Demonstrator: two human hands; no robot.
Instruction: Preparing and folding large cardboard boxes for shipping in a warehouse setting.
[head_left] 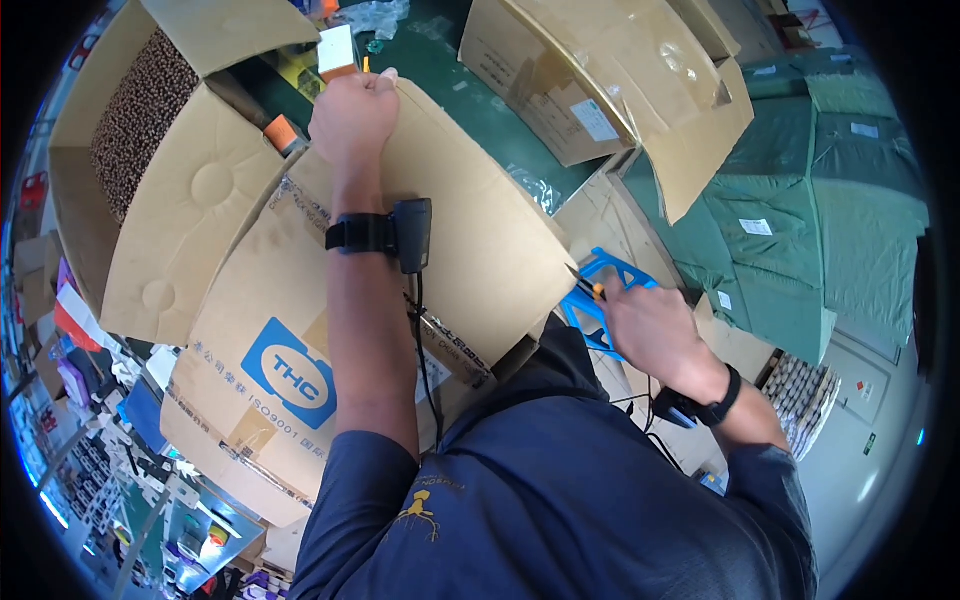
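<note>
A large cardboard box [480, 220] lies in front of me, its plain flap spread toward the right. My left hand [355, 115] is closed at the flap's far end beside a small white and orange box [338, 52]. A thin yellow piece [366, 64] shows just past its fingers; what the hand grips is hidden. My right hand [650, 325], off the flap's right corner, is closed round a small pointed cutting tool [588, 283] with a dark blade and orange handle. The tool's tip reaches the cardboard edge, though I cannot tell whether it touches.
An open carton [145, 120] of small brown round pieces stands at left. Another open carton [590, 90] sits on the green tabletop [490, 110]. Below the right hand's side is a blue stool [610, 270]. Green-wrapped bales [760, 200] are stacked at right.
</note>
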